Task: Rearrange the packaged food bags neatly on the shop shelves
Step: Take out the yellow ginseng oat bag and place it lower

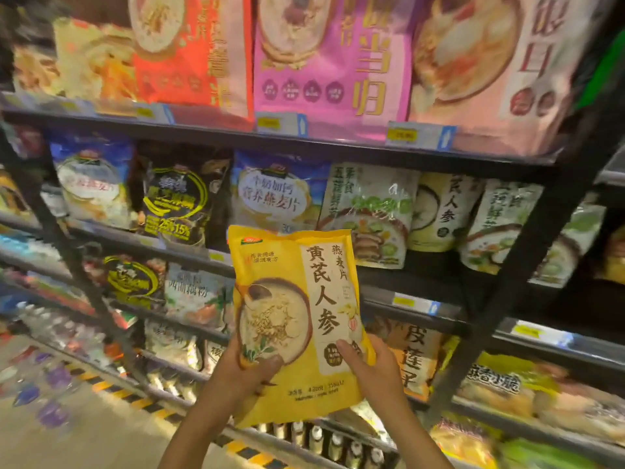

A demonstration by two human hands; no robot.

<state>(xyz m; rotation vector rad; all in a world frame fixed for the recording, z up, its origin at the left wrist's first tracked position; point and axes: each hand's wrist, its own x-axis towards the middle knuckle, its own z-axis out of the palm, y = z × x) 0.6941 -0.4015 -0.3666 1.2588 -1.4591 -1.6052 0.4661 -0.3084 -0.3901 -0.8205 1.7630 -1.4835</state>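
Observation:
A yellow oatmeal bag [294,299] with a bowl picture and black Chinese lettering is held upright in front of the shelves. My left hand [250,370] grips its lower left edge, thumb over the front. My right hand [368,367] grips its lower right edge. Behind it, the middle shelf [422,306] carries blue-and-white bags [274,194], a black bag [176,201], green-and-white bags [368,214] and a pale yellow bag [443,211] with matching lettering.
The top shelf [304,140] holds large red [192,52], pink [331,59] and pale pink bags [490,69]. A black upright post [527,265] stands right of the held bag. Lower shelves hold more bags and bottles [338,445]. Yellow-black floor tape [111,390] runs along the shelf base.

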